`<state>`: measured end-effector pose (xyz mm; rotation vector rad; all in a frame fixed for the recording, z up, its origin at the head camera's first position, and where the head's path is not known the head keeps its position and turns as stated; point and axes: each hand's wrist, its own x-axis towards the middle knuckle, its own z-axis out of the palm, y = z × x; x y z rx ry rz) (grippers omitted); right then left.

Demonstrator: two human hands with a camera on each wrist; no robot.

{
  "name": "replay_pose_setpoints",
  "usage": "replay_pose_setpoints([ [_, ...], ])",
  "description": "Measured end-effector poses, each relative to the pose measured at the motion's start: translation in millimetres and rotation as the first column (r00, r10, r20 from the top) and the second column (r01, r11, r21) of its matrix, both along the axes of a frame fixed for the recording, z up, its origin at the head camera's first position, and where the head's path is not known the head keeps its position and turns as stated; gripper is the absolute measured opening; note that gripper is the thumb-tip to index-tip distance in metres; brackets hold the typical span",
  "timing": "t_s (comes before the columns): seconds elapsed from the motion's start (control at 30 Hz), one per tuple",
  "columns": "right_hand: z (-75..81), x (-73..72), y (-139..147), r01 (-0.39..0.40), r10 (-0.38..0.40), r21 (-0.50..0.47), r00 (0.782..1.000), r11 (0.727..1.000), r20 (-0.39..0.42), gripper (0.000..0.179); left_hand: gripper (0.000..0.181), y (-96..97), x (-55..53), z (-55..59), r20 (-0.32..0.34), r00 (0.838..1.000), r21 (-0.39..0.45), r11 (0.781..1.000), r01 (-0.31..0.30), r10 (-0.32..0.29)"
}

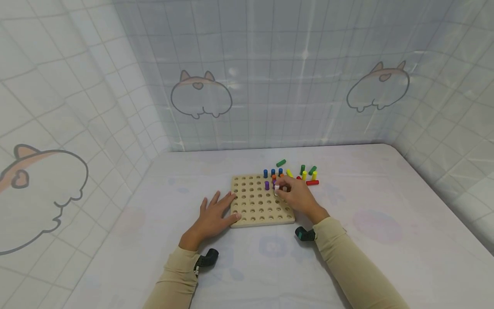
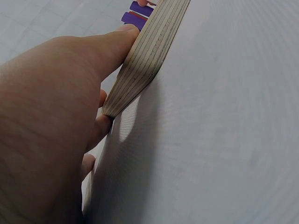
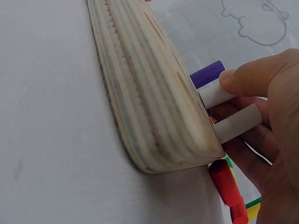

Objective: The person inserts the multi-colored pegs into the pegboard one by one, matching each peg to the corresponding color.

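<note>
A wooden pegboard [image 1: 262,223] with rows of holes lies on the table. My left hand [image 1: 211,219] rests at its left side, fingers spread, thumb on the near left corner. Over the board's right part, my right hand [image 1: 301,197] pinches a white peg [image 3: 216,94] standing at the board's surface; whether it is fully seated cannot be told. Beside that peg stands a second white peg [image 3: 239,123]. Behind them are purple pegs [image 1: 266,185], orange pegs [image 1: 274,177] and, in the back row, blue pegs [image 1: 265,173]. The right hand partly hides these rows.
Loose pegs lie or stand beyond the board's right back corner: green [image 1: 281,163], yellow [image 1: 304,175] and red pegs [image 1: 312,183]. A pale cloth [image 1: 347,266] covers the table. Tile-patterned curtains [image 1: 270,86] enclose the back and both sides.
</note>
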<state>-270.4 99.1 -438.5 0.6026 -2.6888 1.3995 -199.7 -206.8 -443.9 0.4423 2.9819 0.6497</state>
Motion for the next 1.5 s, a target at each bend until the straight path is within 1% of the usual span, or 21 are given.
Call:
replay_pose_setpoints([
  [0.37,-1.4,1.5,0,0.002,-0.003,-0.014,1.0,1.0,-0.025,0.017,0.079,0.7,0.0,-0.9,-0.005,1.0,0.002,1.0,0.002,-0.002],
  [0.53,-1.6,2.0,2,-0.016,0.016,-0.05,1.0,0.999,-0.019,0.013,0.079,0.7,0.7,-1.0,0.0,1.0,-0.006,1.0,-0.004,0.004],
  [0.63,-2.3,2.1,5,-0.01,0.01,-0.085,1.0,0.996,-0.008,0.011,0.079,0.8,1.6,-0.7,0.004,1.0,-0.009,1.0,-0.007,0.007],
  [0.8,-1.6,1.7,16,0.043,-0.037,-0.164,0.999,0.986,0.038,0.009,0.079,1.2,2.8,-0.6,0.009,1.0,-0.006,1.0,-0.006,0.006],
  [0.93,-0.8,-1.8,28,0.097,-0.094,-0.195,0.995,0.976,0.022,0.011,0.08,1.2,2.8,-1.7,0.011,1.0,-0.008,1.0,-0.004,0.004],
  [1.03,-0.8,-3.8,40,0.137,-0.138,-0.192,0.99,0.972,0.007,0.013,0.081,0.9,2.5,-2.0,0.014,1.0,-0.001,1.0,-0.001,0.001],
  [1.1,-0.8,-4.2,48,0.151,-0.152,-0.195,0.988,0.969,0.006,0.014,0.081,0.7,2.1,-1.8,0.014,1.0,0.006,1.0,0.002,-0.002],
  [1.3,-2.7,-6.0,72,0.206,-0.205,-0.199,0.978,0.958,0.027,0.018,0.081,0.3,1.1,-0.4,0.011,1.0,0.011,1.0,0.006,-0.006],
  [1.5,-6.4,-10.6,94,0.265,-0.263,-0.176,0.964,0.948,0.036,0.022,0.08,0.3,1.1,-1.0,0.01,1.0,0.004,1.0,0.003,-0.003],
])
